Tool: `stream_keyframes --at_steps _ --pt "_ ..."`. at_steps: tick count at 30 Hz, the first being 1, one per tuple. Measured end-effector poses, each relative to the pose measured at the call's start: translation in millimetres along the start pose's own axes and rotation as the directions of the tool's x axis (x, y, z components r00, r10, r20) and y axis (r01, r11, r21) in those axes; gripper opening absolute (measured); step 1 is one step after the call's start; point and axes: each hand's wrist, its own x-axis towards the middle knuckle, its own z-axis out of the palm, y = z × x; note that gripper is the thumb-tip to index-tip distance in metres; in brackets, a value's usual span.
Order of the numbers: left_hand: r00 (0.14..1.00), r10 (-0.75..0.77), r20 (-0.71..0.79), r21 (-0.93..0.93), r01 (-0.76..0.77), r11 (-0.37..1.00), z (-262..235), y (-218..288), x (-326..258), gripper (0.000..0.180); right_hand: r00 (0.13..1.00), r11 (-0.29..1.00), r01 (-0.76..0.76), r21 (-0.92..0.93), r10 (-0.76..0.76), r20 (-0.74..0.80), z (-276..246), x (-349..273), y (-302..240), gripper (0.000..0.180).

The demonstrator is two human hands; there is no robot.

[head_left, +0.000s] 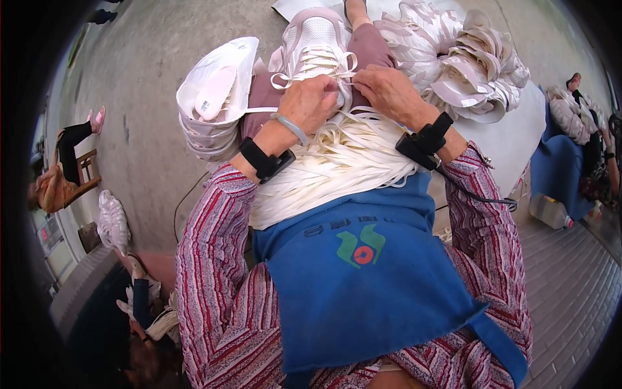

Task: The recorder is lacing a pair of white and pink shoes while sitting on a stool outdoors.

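Note:
A white and pale pink sneaker (315, 40) rests on my knees, toe pointing away. My left hand (312, 102) is closed on the white lace (311, 76) near the shoe's tongue. My right hand (387, 89) pinches the same lace at its right side, just beside the left hand. A thick bundle of loose white laces (337, 165) lies across my lap on a blue apron (363, 279). Both wrists carry black strapped devices, and the left also has a pale bangle.
A stack of white shoe uppers (217, 97) sits at my left knee. A big pile of pink-white shoes (463, 61) lies to the right on a white sheet (512, 139). Other people sit at the left (65, 162) and right (583, 123). A plastic bottle (551, 211) stands right.

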Motion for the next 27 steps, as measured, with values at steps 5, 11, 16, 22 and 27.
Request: stream_keyframes --at_steps 5,11,16,22,27 --pt "0.999 -0.031 -0.021 -0.065 0.030 0.997 1.5 1.2 5.8 0.023 0.998 0.998 0.051 -0.047 -0.049 0.035 -4.3 3.8 1.2 0.014" --pt "0.986 -0.129 0.109 -0.135 0.143 0.980 -0.9 -4.1 14.1 0.023 0.994 0.995 0.099 -0.016 -0.099 0.039 -0.8 4.4 5.5 0.014" --pt "0.970 -0.193 0.146 -0.251 0.225 0.942 -1.5 -2.7 12.2 0.023 0.996 0.997 0.080 -0.002 -0.080 0.034 4.1 5.8 1.1 0.011" --pt "0.979 -0.164 0.118 -0.215 0.186 0.959 2.8 -3.8 10.7 0.023 0.998 0.995 0.009 -0.094 -0.003 0.064 3.5 4.8 -11.0 0.010" --pt "0.989 -0.138 0.053 -0.136 0.144 0.980 5.3 3.3 14.1 0.020 0.996 0.990 -0.031 -0.141 0.043 0.080 12.0 7.6 -22.2 0.009"
